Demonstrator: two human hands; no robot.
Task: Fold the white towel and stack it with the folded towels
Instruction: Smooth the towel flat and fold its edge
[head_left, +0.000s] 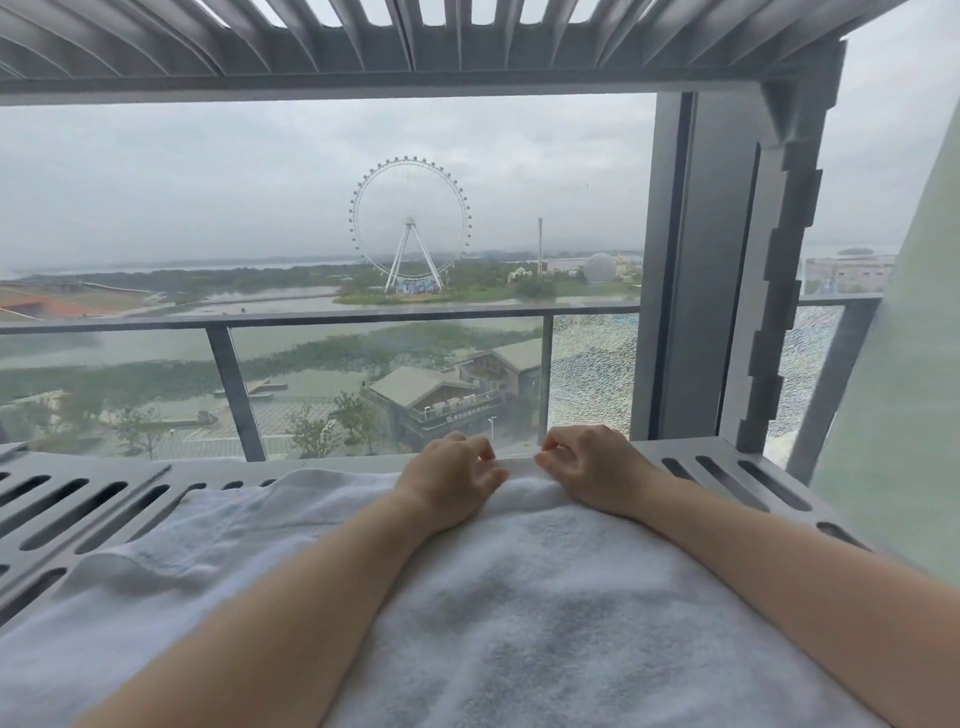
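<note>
On the slotted grey shelf (78, 514) before the window (311, 208), the white towel (519, 597) lies spread, rumpled at left, forearms across it. Left hand (447, 478) and right hand (587, 467) sit close together at its far edge, fingers curled, pinching the hem.

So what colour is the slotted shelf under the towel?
Grey, seen in the head view: the shelf beneath the white towel.
</note>
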